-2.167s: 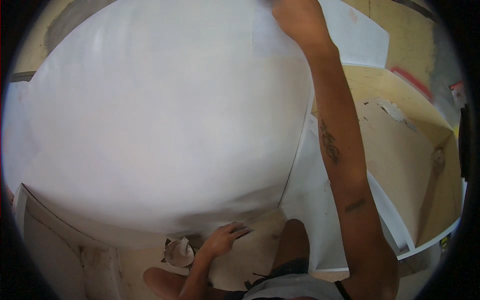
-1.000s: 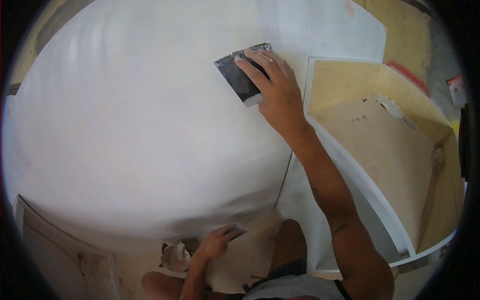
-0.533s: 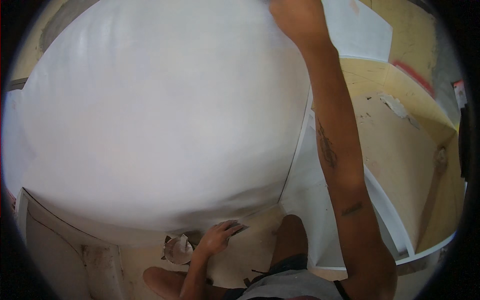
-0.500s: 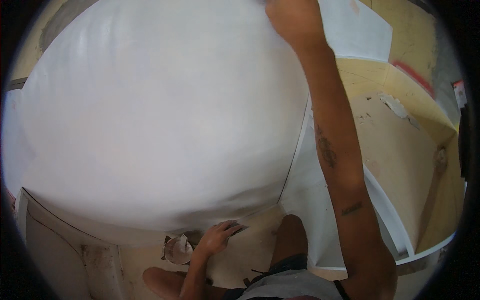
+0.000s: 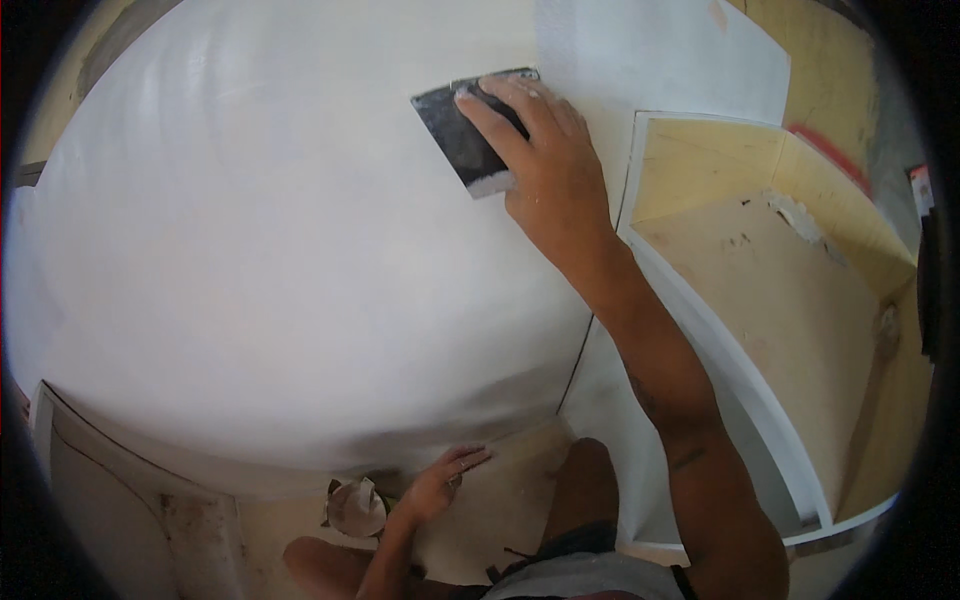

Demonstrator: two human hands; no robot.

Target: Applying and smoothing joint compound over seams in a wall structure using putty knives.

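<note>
My right hand (image 5: 545,140) lies on the large white panel (image 5: 300,220), fingers stretched over a dark, thin rectangular sheet that looks like sandpaper (image 5: 462,145). Whitish dust marks one lower corner of the sheet, and my fingertips are dusty too. The hand presses the sheet flat against the panel's upper right area. Low down, my left hand (image 5: 440,487) hovers near the panel's bottom edge with its fingers extended; no held thing shows in it. Beside it on the left is a round container (image 5: 356,507) with whitish matter inside.
At the right stands an open yellowish wooden compartment (image 5: 705,165) with a white curved rim and a torn whitish patch inside. A white-framed opening (image 5: 120,470) lies at the lower left. My bent knees (image 5: 582,480) are close beneath the panel.
My right hand has come down and left from the top edge, bringing the sandpaper into view. The left hand stays near its place; the greyish thing by its fingertips no longer shows.
</note>
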